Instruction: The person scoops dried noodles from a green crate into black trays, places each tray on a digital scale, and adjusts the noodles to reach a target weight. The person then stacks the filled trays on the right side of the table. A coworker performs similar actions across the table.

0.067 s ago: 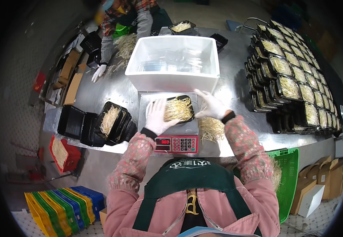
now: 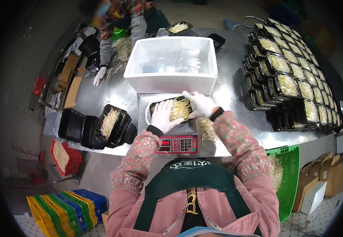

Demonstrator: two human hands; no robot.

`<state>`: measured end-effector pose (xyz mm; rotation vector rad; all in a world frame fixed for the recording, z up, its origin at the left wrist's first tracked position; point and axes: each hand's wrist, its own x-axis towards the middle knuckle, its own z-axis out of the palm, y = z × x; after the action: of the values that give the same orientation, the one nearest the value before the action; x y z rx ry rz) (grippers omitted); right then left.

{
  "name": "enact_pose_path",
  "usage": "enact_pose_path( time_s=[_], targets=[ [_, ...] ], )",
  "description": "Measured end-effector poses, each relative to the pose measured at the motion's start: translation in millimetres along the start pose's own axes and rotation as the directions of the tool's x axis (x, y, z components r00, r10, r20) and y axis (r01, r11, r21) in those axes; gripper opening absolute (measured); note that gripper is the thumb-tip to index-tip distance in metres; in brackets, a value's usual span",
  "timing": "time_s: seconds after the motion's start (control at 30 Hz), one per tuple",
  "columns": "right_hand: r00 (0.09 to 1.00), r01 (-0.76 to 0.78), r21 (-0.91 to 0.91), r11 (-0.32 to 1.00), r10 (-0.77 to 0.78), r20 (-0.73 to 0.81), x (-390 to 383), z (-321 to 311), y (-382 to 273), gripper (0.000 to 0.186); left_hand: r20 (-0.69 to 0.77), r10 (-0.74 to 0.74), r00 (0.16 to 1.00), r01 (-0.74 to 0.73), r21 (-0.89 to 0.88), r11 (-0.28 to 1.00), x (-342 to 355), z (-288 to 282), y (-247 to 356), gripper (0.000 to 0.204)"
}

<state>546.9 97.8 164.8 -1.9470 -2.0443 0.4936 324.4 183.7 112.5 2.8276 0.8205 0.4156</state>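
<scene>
A black tray of bean sprouts (image 2: 181,110) lies on the metal plate of a red-fronted scale (image 2: 178,144). My white-gloved left hand (image 2: 163,115) rests flat over the left part of the sprouts, its fingers stretched out. At the tray's right side is my gloved right hand (image 2: 200,105), thumb and fingers apart; its fingertips reach the far right edge of the sprouts. Whether they press the rim or only the sprouts is hard to see. Loose sprouts (image 2: 207,129) lie beside the scale, below my right hand.
Behind the scale stands a white foam box (image 2: 169,83). Stacked filled trays (image 2: 287,85) crowd the table's right side. To the left are a filled tray on a stack (image 2: 110,123) and empty black trays (image 2: 72,124). A co-worker's gloved hand (image 2: 99,76) rests at the far left.
Both hands have drawn closer together over the tray. My left hand has moved right onto the sprouts, and my right hand has moved left to the tray's edge.
</scene>
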Motion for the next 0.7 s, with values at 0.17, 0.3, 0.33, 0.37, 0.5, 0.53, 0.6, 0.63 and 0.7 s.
enact_pose_path(
  time_s=[0.17,0.3,0.33,0.37,0.5,0.53,0.6,0.63,0.7],
  targets=[
    [0.999,0.002,-0.264,0.964,0.008,0.037,35,25,4,0.012,0.179,-0.085,0.980,0.077,0.049,0.996,24,5,4,0.080],
    [0.997,0.030,-0.159,0.987,-0.041,-0.068,12,-7,14,0.011,0.126,-0.051,0.991,0.047,0.035,0.998,19,4,6,0.079],
    [0.994,0.018,-0.082,0.996,-0.026,-0.104,4,-10,26,0.012,0.137,-0.058,0.989,0.059,-0.003,0.998,21,4,8,0.089],
    [0.980,0.029,-0.044,0.999,-0.037,-0.197,-7,-20,28,0.013,0.101,-0.059,0.993,0.062,-0.025,0.998,18,3,7,0.093],
    [0.952,-0.092,0.230,0.969,0.153,-0.264,-45,-37,52,0.016,0.010,-0.090,0.996,0.091,-0.171,0.981,5,-20,8,0.104],
    [0.952,-0.158,0.255,0.954,0.216,-0.219,-54,-24,79,0.018,-0.001,-0.090,0.996,0.087,-0.250,0.964,5,-32,10,0.103],
    [0.943,-0.325,-0.146,0.934,0.307,-0.129,-72,-8,103,0.023,-0.017,-0.195,0.981,0.164,-0.471,0.867,-8,-36,-7,0.101],
    [0.949,-0.313,-0.191,0.930,0.298,-0.102,-73,-5,101,0.036,-0.066,-0.237,0.969,0.169,-0.523,0.836,-17,-37,-17,0.084],
    [0.959,-0.278,-0.016,0.961,0.276,-0.066,-68,-11,74,0.053,-0.133,-0.354,0.926,0.203,-0.615,0.762,-30,-27,-34,0.066]
  ],
)
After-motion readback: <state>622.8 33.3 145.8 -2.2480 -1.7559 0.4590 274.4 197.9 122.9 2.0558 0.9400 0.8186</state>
